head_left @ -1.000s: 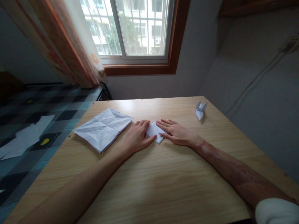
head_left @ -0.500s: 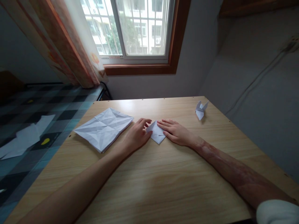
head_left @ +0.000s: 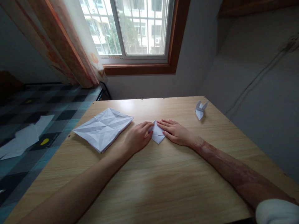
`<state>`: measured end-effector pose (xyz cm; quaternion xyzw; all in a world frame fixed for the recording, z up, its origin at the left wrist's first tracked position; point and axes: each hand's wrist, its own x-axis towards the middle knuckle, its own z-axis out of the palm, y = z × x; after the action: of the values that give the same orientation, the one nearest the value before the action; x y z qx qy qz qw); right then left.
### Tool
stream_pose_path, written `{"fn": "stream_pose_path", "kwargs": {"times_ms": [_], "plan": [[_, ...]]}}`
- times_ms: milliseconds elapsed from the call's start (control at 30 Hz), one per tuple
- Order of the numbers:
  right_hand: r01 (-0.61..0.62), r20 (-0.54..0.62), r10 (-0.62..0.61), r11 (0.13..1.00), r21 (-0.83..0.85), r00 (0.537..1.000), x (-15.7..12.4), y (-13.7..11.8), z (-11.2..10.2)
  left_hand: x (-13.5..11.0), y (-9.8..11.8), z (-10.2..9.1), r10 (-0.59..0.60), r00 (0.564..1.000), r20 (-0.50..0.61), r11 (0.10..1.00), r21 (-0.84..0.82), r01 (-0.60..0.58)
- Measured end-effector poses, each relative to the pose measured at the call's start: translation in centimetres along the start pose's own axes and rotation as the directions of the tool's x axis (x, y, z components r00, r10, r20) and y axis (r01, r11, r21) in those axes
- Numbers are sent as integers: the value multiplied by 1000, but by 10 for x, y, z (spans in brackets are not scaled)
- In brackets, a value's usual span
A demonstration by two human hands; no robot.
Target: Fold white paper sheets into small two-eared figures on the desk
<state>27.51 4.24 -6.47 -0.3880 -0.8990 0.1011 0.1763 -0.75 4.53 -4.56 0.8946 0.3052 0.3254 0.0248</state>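
A small folded white paper [head_left: 158, 134], roughly kite-shaped, lies on the wooden table between my hands. My left hand [head_left: 139, 136] curls at its left edge, thumb and fingers closed on that side of the paper. Flat across the right edge lies my right hand [head_left: 175, 132], fingers stretched out and pressing the paper to the table. Part of the paper's left and right sides is hidden under the fingers.
Creased white paper sheets [head_left: 104, 128] lie stacked at the left of the table [head_left: 149, 186]. A folded paper figure [head_left: 201, 110] with two upright points stands at the far right. Torn-looking paper [head_left: 29, 133] rests on the checked bed [head_left: 63, 96] to the left.
My left hand's fingers have closed in and moved slightly right onto the paper's left edge. My right hand has stayed in place.
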Motion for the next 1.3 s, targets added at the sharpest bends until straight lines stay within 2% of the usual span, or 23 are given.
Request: {"fn": "stream_pose_path", "kwargs": {"times_ms": [167, 333, 500, 667, 1067, 1300], "plan": [[3, -1, -3, 1000, 3, 1000, 0, 0, 0, -1, 0, 0, 54, 998, 34, 997, 48, -56], [-2, 5, 2, 1000, 3, 1000, 0, -1, 0, -2, -3, 1, 104, 992, 66, 995, -17, -103], [-13, 22, 13, 1000, -6, 1000, 1, -3, -2, 1, -6, 2, 12, 1000, 19, 988, -157, -9], [-11, 12, 11, 1000, -2, 1000, 0, -3, -3, 3, -5, 0, -29, 999, 19, 980, -194, 32], [-4, 10, 4, 1000, 0, 1000, 0, -3, -2, -1, -4, -3, -110, 993, 52, 990, -87, 114], [-2, -5, 2, 1000, 12, 1000, 0, -2, -2, 4, 1, -6, 9, 995, 97, 1000, -23, -7]]}}
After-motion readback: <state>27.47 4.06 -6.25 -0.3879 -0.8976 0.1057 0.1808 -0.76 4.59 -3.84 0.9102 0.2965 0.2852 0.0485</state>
